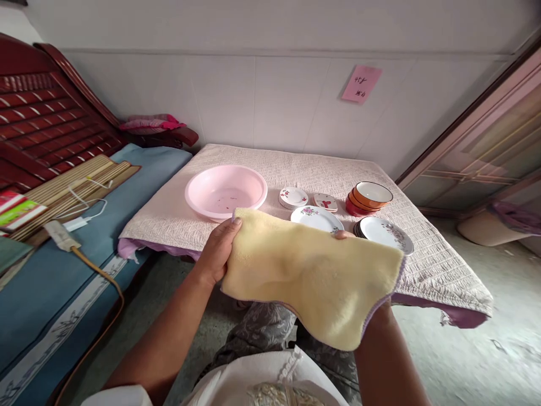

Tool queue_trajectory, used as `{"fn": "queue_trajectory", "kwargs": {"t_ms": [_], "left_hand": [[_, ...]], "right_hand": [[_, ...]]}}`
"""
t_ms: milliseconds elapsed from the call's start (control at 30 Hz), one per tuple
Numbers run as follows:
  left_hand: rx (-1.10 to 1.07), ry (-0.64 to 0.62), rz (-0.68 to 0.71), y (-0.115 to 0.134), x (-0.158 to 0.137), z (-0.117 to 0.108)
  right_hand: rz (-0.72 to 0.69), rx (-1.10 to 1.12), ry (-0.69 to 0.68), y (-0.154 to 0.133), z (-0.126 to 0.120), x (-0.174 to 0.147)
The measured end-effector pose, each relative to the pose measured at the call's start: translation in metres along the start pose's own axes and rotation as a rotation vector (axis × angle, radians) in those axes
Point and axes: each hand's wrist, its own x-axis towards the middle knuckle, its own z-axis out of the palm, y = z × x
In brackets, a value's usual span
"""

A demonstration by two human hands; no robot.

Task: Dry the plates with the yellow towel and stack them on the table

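A pale yellow cloth (pixel 313 270) with purple stitched edging is spread between my hands above my lap. My left hand (pixel 218 248) is closed on its left edge, thumb on top. Most of my right hand (pixel 344 235) is hidden behind the cloth; a fingertip shows over the top edge, pinching it. Just beyond, a white oval plate (pixel 316 219) with a flower pattern is partly covered by the cloth. Further right, a stack of flowered plates (pixel 386 234) sits near the cloth's right corner.
A pink basin (pixel 226 192) stands left on the covered table (pixel 439 270). Behind the plates are a stack of small plates (pixel 293 197), red-patterned dishes (pixel 325 202) and stacked orange bowls (pixel 369 197). A wooden bench with blue cushion (pixel 139 175) and power strip (pixel 61 235) lies left.
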Motion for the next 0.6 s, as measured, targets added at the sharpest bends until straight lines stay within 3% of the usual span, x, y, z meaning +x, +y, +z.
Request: {"fn": "queue_trajectory", "kwargs": {"t_ms": [133, 300, 600], "left_hand": [[0.164, -0.004, 0.171, 0.007, -0.007, 0.013], [0.388, -0.065, 0.286, 0.009, -0.026, 0.030], [0.584, -0.099, 0.470, -0.015, -0.050, 0.041]], "right_hand": [[0.158, 0.195, -0.183, 0.003, 0.017, -0.004], [0.182, 0.168, -0.144, 0.014, 0.046, -0.009], [-0.026, 0.042, -0.038, 0.018, 0.077, -0.023]]}}
